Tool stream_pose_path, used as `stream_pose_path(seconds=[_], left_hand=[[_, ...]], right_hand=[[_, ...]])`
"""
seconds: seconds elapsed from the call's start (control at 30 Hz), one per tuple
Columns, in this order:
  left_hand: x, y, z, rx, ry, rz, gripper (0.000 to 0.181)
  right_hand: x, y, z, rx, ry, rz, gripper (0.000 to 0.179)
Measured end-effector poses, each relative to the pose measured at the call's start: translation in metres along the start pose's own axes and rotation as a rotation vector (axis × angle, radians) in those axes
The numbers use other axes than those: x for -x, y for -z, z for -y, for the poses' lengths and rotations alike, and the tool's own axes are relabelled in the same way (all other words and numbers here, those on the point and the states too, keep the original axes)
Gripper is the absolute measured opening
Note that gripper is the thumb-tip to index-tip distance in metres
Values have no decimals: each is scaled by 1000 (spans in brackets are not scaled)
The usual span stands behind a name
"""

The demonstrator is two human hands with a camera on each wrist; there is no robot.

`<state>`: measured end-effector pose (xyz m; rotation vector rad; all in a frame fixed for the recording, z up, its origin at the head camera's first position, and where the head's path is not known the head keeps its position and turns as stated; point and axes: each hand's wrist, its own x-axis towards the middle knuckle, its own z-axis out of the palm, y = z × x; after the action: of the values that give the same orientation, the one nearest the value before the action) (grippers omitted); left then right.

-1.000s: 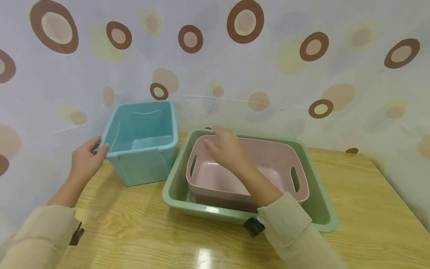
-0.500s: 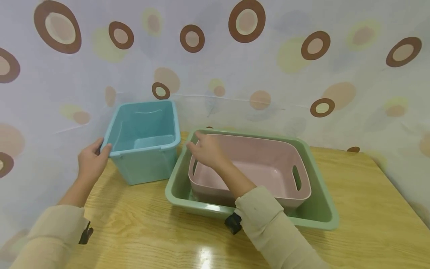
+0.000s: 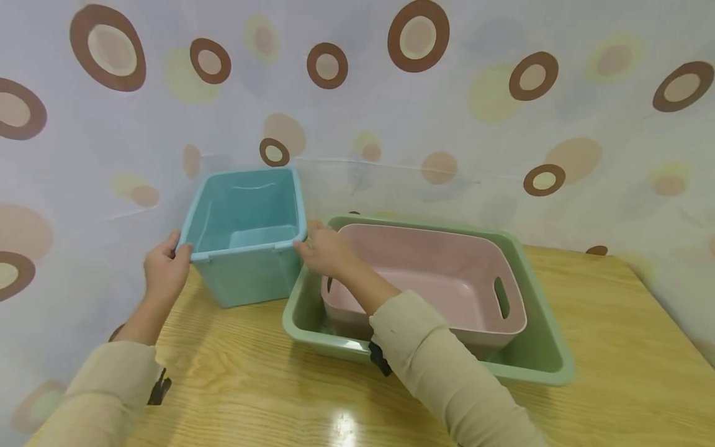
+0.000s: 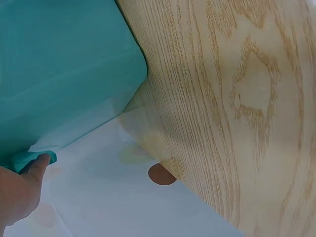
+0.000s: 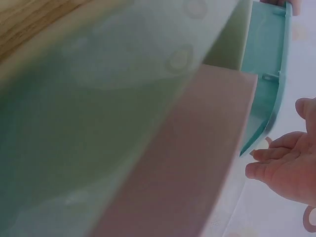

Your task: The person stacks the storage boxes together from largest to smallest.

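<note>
A blue plastic bin (image 3: pixel 254 273) stands on the table at the left, its open top facing up. My left hand (image 3: pixel 166 266) grips the bin's left front corner, thumb on top of the rim; the left wrist view shows fingers (image 4: pixel 41 165) on that rim. Close to the bin's right rim is my right hand (image 3: pixel 328 251), above the left end of a pink basket (image 3: pixel 424 248). In the right wrist view its fingers (image 5: pixel 276 154) are loosely extended and hold nothing. The pink basket, with handle slots, sits inside a larger green basin (image 3: pixel 542 323).
The wooden table (image 3: pixel 240 379) reaches to a spotted cloth backdrop (image 3: pixel 368 118) behind and to the left. The green basin's left edge lies close to the blue bin. Bare wood shows in front and at the right.
My right hand has moved left from over the pink basket to the blue bin's right rim. My left hand keeps its hold on the bin. The view has shifted slightly.
</note>
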<state>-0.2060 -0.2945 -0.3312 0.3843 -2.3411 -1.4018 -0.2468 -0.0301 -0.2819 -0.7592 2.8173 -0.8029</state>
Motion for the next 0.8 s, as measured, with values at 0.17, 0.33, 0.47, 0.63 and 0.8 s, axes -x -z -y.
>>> stream_pose_path(seconds=[0.17, 0.33, 0.47, 0.63, 0.8], left_hand=[[1, -1, 2, 3, 3, 3, 54], [1, -1, 0, 55, 15, 23, 55], [2, -2, -1, 99, 20, 38, 55], [3, -2, -1, 118, 39, 31, 54], [3, -6, -3, 161, 75, -9, 54]], right_hand=[[-8, -5, 1, -18, -17, -8, 51], [-13, -9, 3, -34, -46, -3, 35], [-13, -12, 4, -60, -63, -5, 33], [-14, -17, 4, -73, -63, -44, 30], [-15, -19, 4, -95, -74, -93, 27]])
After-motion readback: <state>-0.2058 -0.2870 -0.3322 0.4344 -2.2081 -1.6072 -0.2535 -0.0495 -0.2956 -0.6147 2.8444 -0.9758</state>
